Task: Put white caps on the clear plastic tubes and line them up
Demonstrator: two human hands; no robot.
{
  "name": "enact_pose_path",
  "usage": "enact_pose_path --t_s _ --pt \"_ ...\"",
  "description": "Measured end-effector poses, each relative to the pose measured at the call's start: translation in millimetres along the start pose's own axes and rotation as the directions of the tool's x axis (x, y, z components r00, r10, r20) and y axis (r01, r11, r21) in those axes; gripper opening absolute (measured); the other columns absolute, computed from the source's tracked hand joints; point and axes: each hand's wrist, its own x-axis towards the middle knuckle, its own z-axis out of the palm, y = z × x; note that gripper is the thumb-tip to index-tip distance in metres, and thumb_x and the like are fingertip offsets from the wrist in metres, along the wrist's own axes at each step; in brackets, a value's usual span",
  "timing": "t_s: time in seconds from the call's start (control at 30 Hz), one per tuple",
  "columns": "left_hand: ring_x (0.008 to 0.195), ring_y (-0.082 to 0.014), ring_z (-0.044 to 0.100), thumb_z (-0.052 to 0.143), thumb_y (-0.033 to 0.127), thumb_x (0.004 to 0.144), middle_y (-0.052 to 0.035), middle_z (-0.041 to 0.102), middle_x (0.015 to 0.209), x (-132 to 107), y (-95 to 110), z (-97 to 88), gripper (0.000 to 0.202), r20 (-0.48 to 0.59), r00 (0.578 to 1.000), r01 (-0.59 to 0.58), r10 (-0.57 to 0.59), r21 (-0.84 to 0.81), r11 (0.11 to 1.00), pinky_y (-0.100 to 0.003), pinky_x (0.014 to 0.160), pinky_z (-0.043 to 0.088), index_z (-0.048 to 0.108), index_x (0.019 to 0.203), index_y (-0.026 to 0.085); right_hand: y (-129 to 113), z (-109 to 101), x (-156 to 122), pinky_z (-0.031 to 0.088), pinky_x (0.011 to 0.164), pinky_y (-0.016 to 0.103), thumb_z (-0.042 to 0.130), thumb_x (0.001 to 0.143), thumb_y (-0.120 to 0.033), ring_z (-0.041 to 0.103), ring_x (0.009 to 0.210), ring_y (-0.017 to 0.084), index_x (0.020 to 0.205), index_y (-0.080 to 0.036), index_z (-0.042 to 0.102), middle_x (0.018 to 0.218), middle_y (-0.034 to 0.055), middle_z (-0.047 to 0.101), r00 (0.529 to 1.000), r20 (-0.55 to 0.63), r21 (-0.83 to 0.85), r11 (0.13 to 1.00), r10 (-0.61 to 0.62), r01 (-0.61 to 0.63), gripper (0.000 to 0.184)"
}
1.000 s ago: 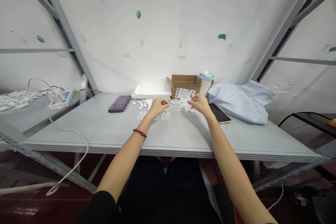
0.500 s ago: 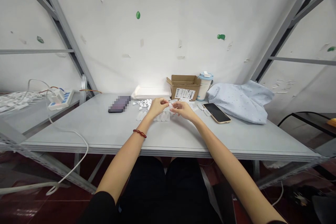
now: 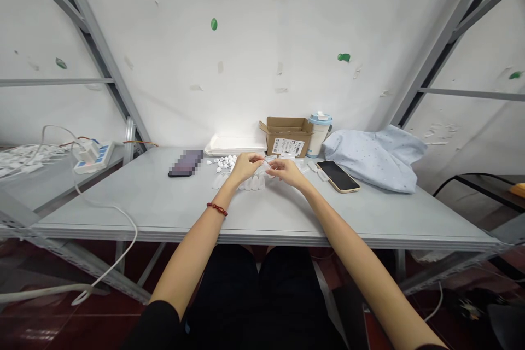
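Note:
Over the middle of the grey table, my left hand [image 3: 248, 166] and my right hand [image 3: 286, 171] meet with closed fingertips. Between them is a small translucent plastic piece [image 3: 268, 164], partly covered by the fingers, its exact kind too small to make out. Several small white caps [image 3: 225, 162] lie loose behind my left hand. In front of the hands, several translucent rounded plastic pieces [image 3: 255, 182] lie in a row, partly hidden by my left wrist. More clear pieces [image 3: 322, 174] rest to the right of my right hand.
An open cardboard box [image 3: 289, 134] and a lidded cup [image 3: 318, 136] stand at the wall, beside a white tray [image 3: 233, 145]. One phone [image 3: 338, 176] lies right, a dark pixelated object [image 3: 186, 164] left. Light blue cloth [image 3: 375, 158] is bunched at right; a power strip [image 3: 95, 157] sits far left.
The view has shifted very slightly. Both hands stay in place around the small plastic piece, with only tiny finger movement.

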Motion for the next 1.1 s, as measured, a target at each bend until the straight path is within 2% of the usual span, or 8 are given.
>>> enact_pose_path --t_s 0.23,0.63,0.73,0.93,1.1 --pt "0.066 -0.0152 0.061 0.060 0.024 0.072 -0.0063 0.072 0.085 -1.3 2.2 -0.1 0.021 0.020 0.998 0.052 -0.051 -0.043 0.998 -0.029 0.066 0.052 0.072 0.084 0.013 4.0 0.1 0.7 0.044 0.049 0.019 0.068 0.071 -0.024 0.063 0.060 0.012 0.091 -0.013 0.068 0.073 0.0022 0.065 1.000 -0.010 -0.060 0.998 -0.026 0.026 0.022" --pt "0.065 -0.0134 0.062 0.054 0.020 0.074 -0.0037 0.072 0.087 0.1 -0.8 0.6 0.023 0.090 0.994 0.065 -0.060 -0.062 0.996 -0.026 0.065 0.052 0.073 0.085 0.016 8.9 1.4 2.7 0.047 0.054 0.022 0.067 0.072 -0.027 0.062 0.060 0.012 0.090 -0.013 0.067 0.072 0.0022 0.065 0.997 -0.030 -0.137 0.988 -0.076 0.071 0.023" --pt "0.066 -0.0130 0.062 0.051 0.017 0.074 -0.0035 0.073 0.089 -1.6 2.8 -0.1 0.027 0.113 0.991 0.070 -0.065 -0.041 0.997 -0.026 0.068 0.052 0.074 0.087 0.016 9.8 2.6 2.8 0.047 0.054 0.022 0.067 0.073 -0.027 0.062 0.061 0.012 0.095 -0.013 0.065 0.073 0.0017 0.065 0.996 -0.038 -0.129 0.989 -0.076 0.070 0.027" --pt "0.069 -0.0135 0.061 0.046 0.016 0.076 -0.0028 0.071 0.097 -4.8 6.3 -1.5 0.036 0.153 0.988 -0.023 0.019 0.026 0.999 -0.027 0.069 0.050 0.074 0.098 0.020 7.6 3.6 1.5 0.046 0.054 0.020 0.063 0.077 -0.023 0.061 0.059 0.010 0.108 -0.016 0.061 0.074 0.0000 0.066 0.996 -0.026 -0.114 0.990 -0.089 0.086 0.032" --pt "0.079 -0.0160 0.063 0.049 0.016 0.075 -0.0048 0.069 0.100 -3.2 3.8 0.1 0.033 0.141 0.989 -0.053 0.043 0.069 0.996 -0.028 0.073 0.050 0.075 0.096 0.019 5.3 4.1 0.7 0.047 0.052 0.020 0.059 0.080 -0.021 0.062 0.058 0.011 0.107 -0.015 0.061 0.073 0.0014 0.067 0.997 -0.030 -0.066 0.995 -0.075 0.073 0.028"
